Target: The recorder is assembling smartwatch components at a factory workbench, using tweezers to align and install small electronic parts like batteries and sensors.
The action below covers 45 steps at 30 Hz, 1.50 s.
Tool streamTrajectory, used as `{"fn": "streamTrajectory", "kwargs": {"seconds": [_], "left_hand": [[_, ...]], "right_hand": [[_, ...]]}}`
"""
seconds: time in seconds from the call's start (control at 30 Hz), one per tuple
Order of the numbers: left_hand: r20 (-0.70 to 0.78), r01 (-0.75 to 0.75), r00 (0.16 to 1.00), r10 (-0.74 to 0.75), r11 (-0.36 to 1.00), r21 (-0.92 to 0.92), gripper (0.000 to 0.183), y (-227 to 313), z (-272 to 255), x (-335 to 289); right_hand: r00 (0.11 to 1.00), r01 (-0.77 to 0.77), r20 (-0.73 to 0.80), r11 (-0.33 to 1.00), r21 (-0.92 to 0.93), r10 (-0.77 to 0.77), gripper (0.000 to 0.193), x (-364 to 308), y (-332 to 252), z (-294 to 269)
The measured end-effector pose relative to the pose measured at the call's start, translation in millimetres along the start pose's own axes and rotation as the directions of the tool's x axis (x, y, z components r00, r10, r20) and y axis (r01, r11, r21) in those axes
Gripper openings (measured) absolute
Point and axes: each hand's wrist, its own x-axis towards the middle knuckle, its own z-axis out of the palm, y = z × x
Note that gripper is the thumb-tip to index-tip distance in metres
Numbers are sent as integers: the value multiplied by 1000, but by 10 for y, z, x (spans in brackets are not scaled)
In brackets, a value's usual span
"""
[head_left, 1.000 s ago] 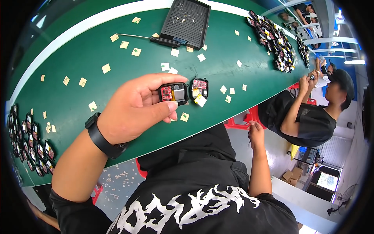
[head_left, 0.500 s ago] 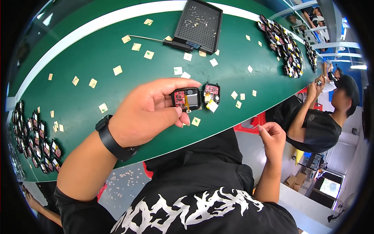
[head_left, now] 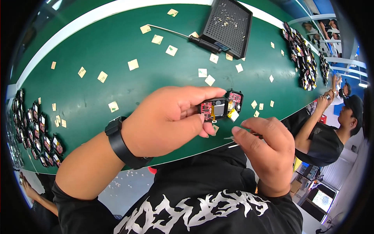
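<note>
My left hand [head_left: 171,119], with a black band on its wrist, grips an opened black device case [head_left: 213,110] by its edges between thumb and fingers. Inside the case are a red circuit board, a grey square part and a yellow strip. Right beside it sits a second case half [head_left: 235,99] with a red board and a white-and-yellow piece; whether the two are joined is unclear. Close by on the right, my right hand [head_left: 269,150] is closed on thin tweezers [head_left: 230,138], their two tips pointing toward the case. Its fingers hide most of the tool.
A black perforated tray [head_left: 228,27] holding small bits stands at the back, with a screwdriver [head_left: 206,43] against it. Square paper pieces [head_left: 133,64] are scattered over the green table [head_left: 93,93]. Piles of opened devices lie left [head_left: 37,134] and right [head_left: 302,56]. A co-worker [head_left: 323,132] sits to the right.
My right hand has come up and inward to the case, and tweezer tips now show at its fingers. The view has shifted, so the tray and case appear farther right. My left hand keeps its hold.
</note>
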Motion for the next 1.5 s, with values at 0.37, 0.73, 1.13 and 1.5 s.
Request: {"fn": "streamTrajectory", "kwargs": {"seconds": [0.37, 0.73, 1.13, 1.5], "left_hand": [[-11, -82, 995, 96, 900, 429, 53, 33, 21, -13], [3, -125, 989, 146, 830, 543, 56, 1, 7, -4], [-30, -54, 997, 76, 893, 446, 58, 22, 27, -12], [-32, -30, 998, 52, 870, 493, 60, 41, 30, -3]], "right_hand": [[999, 16, -36, 997, -81, -19, 35, 141, -77, 168], [988, 139, -42, 965, -222, -152, 34, 209, -78, 239], [970, 193, -90, 940, -281, -226, 23, 191, -55, 265], [969, 199, -88, 943, -266, -230, 23, 190, -33, 303]]}}
